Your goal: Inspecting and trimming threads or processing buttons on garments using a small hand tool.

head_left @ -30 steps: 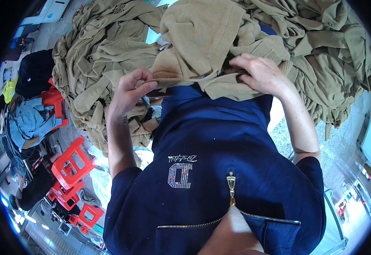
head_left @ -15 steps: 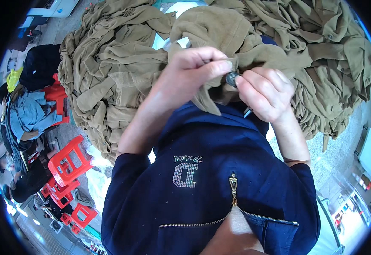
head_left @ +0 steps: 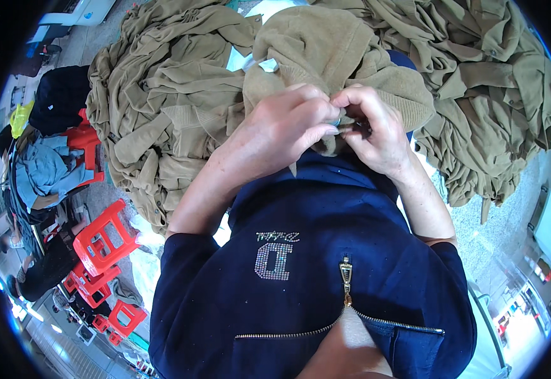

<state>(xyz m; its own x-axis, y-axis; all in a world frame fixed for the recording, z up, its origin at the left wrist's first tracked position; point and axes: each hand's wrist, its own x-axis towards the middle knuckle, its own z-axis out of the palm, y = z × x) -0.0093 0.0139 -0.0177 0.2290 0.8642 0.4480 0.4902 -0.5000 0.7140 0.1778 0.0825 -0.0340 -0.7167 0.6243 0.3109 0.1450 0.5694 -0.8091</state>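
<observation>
Both my hands meet over my lap, working at the edge of a brown knitted garment (head_left: 316, 41). My left hand (head_left: 288, 123) is closed, thumb and fingers pinching the garment's edge. Close against it, my right hand (head_left: 379, 129) curls its thumb and forefinger round the same bit of cloth. A small bluish spot shows between the left fingertips, too small to name. The fingers hide most of the gripped edge, and no button can be made out there. The garment's body spreads beyond my hands, over my knees.
Large heaps of similar brown garments lie at the left (head_left: 174, 82) and right (head_left: 484, 95). Red plastic stools (head_left: 105, 237) stand at the left, one with blue-grey clothing (head_left: 48, 164) on it. A person in dark clothing (head_left: 48, 268) is at the far left.
My right hand has moved up and left, closer to my left hand. The dark round button and the thin metal tip by my right hand are now out of sight.
</observation>
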